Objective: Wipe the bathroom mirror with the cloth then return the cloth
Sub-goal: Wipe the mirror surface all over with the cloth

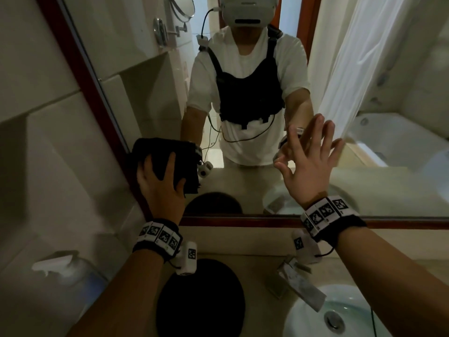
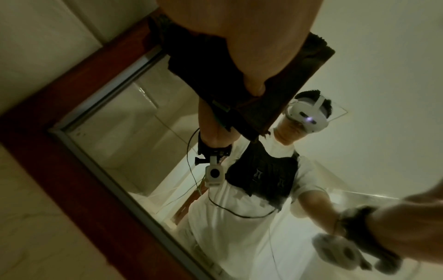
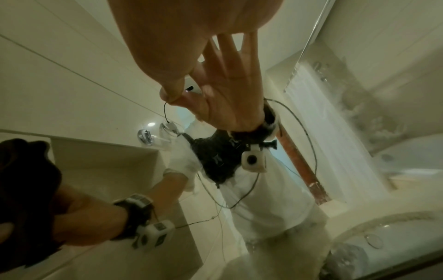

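Wiping step was underway: the left hand (image 1: 160,183) pressed the dark cloth (image 1: 167,159) flat on the mirror (image 1: 243,186) at its 7 o'clock corner, fingers spread over it, thumb hooked at the edge. The right hand (image 1: 308,164) sat at 3 o'clock of the cloth, all 5 fingers fanned against the glass, holding nothing. Next up, I'd guess, is sweeping toward 3 o'clock with steady pressure.

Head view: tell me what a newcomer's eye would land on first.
First comes the big wood-framed mirror, with the person's reflection filling its middle. At its lower left corner the left hand presses a dark cloth against the glass, fingers spread over it. To the right, the right hand lies open and flat on the mirror, above the white sink at bottom right.
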{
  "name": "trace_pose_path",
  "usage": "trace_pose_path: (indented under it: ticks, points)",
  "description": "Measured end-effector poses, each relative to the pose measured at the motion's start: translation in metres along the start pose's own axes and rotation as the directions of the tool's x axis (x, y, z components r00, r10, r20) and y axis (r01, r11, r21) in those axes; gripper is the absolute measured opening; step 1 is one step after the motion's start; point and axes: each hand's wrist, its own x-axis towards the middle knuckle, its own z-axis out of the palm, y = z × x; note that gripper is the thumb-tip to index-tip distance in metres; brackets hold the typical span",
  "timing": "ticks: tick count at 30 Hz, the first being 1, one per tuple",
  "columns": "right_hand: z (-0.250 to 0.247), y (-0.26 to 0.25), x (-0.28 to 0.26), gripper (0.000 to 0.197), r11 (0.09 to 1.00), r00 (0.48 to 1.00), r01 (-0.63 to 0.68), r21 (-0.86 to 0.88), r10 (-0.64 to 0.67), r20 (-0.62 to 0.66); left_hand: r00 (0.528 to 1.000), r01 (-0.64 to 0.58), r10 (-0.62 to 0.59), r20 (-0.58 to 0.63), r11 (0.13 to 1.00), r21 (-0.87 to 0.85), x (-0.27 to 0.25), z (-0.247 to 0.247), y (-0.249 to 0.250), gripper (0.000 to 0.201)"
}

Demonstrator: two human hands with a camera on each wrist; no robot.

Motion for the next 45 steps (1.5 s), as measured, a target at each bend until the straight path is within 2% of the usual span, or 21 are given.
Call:
trace_pose_path:
  ticks: [3, 6, 10, 17, 22, 26, 32, 36, 39, 43, 45]
  points:
    - [0.002, 0.002, 0.000, 0.088, 1.000, 1.000, 0.003, -0.004, -0.003, 0.013, 1.000, -0.012, 0.011, 0.028, 0.999, 0.046, -0.005, 0.005, 0.021, 0.075]
    - [0.003, 0.003, -0.001, 0.085, 1.000, 1.000, 0.017, -0.006, -0.017, 0.008, 0.997, -0.026, 0.025, 0.078, 1.000, 0.016, -0.014, 0.017, 0.066, 0.076]
    - [0.005, 0.005, -0.001, 0.085, 1.000, 1.000, 0.025, -0.007, -0.025, -0.003, 0.988, -0.126, 0.125, 0.087, 0.992, 0.003, -0.023, 0.029, 0.123, 0.077]
    - [0.005, 0.006, -0.001, 0.083, 0.999, 0.999, 0.038, -0.012, -0.038, 0.011, 0.985, -0.150, 0.148, 0.087, 0.988, 0.022, -0.014, 0.022, 0.115, 0.076]
    - [0.000, 0.007, -0.001, 0.086, 0.999, 0.999, 0.045, -0.008, -0.045, 0.028, 0.999, -0.003, 0.002, 0.034, 0.999, 0.042, 0.014, 0.005, 0.088, 0.076]
    - [-0.003, 0.009, -0.002, 0.086, 0.998, 0.997, 0.058, 0.031, -0.059, 0.043, 0.988, 0.149, -0.151, 0.028, 0.987, 0.064, 0.036, -0.016, 0.071, 0.083]
    - [-0.028, 0.018, 0.000, 0.072, 0.994, 0.988, 0.109, 0.028, -0.112, 0.104, 0.972, 0.228, -0.228, 0.065, 0.974, 0.008, 0.042, -0.026, 0.091, 0.089]
    - [-0.048, 0.026, 0.009, 0.060, 0.982, 0.986, 0.147, 0.119, -0.155, 0.056, 0.982, 0.158, -0.167, 0.089, 0.983, 0.096, 0.042, -0.028, 0.114, 0.084]
    - [-0.066, 0.031, 0.023, 0.065, 0.970, 0.984, 0.174, 0.169, -0.175, -0.008, 0.994, 0.054, -0.067, 0.088, 0.988, 0.142, 0.044, -0.031, 0.131, 0.078]
    - [-0.087, 0.024, 0.058, 0.064, 0.969, 0.974, 0.223, 0.109, -0.216, -0.072, 0.995, -0.089, 0.083, 0.056, 0.989, 0.119, 0.052, -0.035, 0.146, 0.072]
    - [-0.092, 0.010, 0.076, 0.065, 0.975, 0.976, 0.214, 0.063, -0.211, -0.061, 0.990, -0.136, 0.130, 0.059, 0.984, 0.112, 0.057, -0.034, 0.152, 0.071]
